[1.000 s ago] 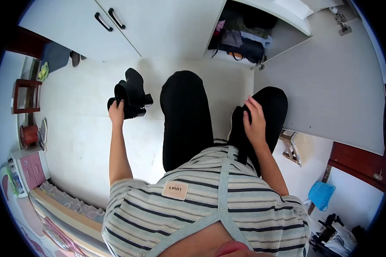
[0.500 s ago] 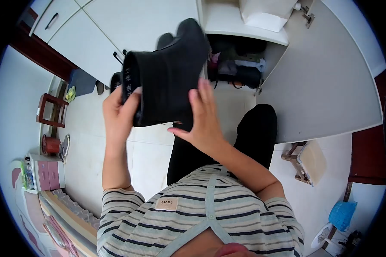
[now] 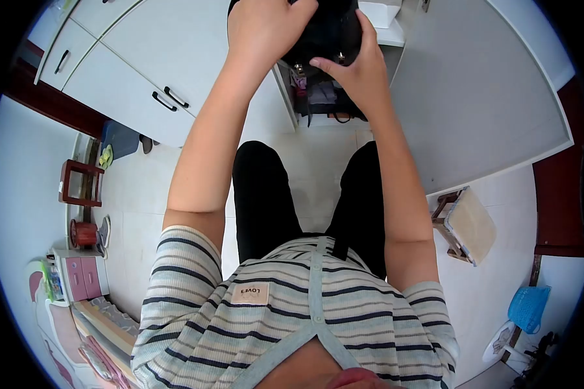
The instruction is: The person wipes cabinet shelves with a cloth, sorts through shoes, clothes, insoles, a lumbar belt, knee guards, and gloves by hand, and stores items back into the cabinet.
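A pair of black boots (image 3: 331,32) is held up at the top edge of the head view, in front of the open cabinet. Only their lower part shows; the rest is cut off by the frame. My left hand (image 3: 263,29) is closed on the boots from the left, its fingertips partly out of sight. On the other side my right hand (image 3: 365,74) grips them, thumb below and fingers along the right side. Behind the boots, the cabinet's lower compartment holds dark bags and folded items (image 3: 324,94).
The cabinet door (image 3: 486,97) stands wide open on the right. A small stool (image 3: 470,227) is beside it. Closed white cabinet doors (image 3: 143,58) line the left. Farther left are a wooden frame stool (image 3: 81,183), a pink drawer unit (image 3: 83,279) and shoes (image 3: 104,232).
Both hands have moved up and forward with the boots, toward the open cabinet. My right hand, spread beside the boots before, is now closed around them.
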`<act>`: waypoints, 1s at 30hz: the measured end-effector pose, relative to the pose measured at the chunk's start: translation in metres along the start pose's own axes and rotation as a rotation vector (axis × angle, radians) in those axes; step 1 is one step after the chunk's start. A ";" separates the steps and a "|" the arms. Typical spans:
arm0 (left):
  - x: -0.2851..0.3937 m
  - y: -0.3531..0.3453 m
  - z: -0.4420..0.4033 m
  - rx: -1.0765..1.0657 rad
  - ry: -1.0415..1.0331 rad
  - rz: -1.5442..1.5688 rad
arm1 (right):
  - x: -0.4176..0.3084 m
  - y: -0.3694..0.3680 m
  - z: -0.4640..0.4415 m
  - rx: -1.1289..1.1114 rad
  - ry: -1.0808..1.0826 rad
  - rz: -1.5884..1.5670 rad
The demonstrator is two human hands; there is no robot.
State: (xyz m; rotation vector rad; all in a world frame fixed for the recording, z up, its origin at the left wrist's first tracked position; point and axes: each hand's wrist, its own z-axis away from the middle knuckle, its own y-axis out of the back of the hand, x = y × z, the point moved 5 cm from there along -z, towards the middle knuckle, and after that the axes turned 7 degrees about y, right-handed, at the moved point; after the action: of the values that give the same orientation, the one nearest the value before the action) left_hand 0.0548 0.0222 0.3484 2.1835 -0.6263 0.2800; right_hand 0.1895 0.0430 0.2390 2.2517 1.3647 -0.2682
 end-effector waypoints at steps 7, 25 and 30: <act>-0.017 -0.032 -0.037 0.058 0.047 -0.212 | 0.043 -0.034 -0.012 -0.122 -0.190 -0.305; -0.041 -0.102 -0.112 -0.027 -0.123 -0.370 | 0.121 -0.093 -0.034 -0.100 -0.262 -0.370; -0.059 -0.107 -0.140 -0.021 -0.158 -0.365 | 0.133 -0.109 -0.055 -0.091 -0.300 -0.396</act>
State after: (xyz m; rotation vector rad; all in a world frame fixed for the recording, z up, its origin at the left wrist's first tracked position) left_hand 0.0624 0.2078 0.3426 2.2632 -0.3018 -0.0921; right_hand 0.1540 0.2150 0.1987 1.7660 1.6053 -0.6359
